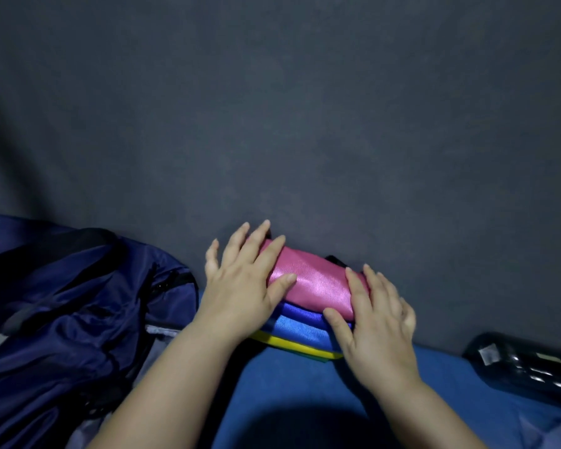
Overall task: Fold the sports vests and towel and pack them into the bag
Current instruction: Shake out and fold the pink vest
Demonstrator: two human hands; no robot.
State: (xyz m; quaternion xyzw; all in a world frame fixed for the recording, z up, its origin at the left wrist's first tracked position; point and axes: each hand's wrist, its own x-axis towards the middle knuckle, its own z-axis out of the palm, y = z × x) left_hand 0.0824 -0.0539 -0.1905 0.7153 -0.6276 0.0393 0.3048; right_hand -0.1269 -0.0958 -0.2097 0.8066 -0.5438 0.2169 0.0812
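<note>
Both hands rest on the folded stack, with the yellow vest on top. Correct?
No. The head view shows the pink vest on top; the yellow vest is near the bottom. The left hand and right hand do rest on the stack.

Both hands lie flat, fingers straight and spread: left hand [243, 280] beside right hand [374, 322], forearms bare.

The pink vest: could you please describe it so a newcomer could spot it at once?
Right of the navy bag, a stack of folded vests lies on the blue cloth under the left hand and right hand. The pink vest is the top layer, above the blue vest and yellow vest.
</note>
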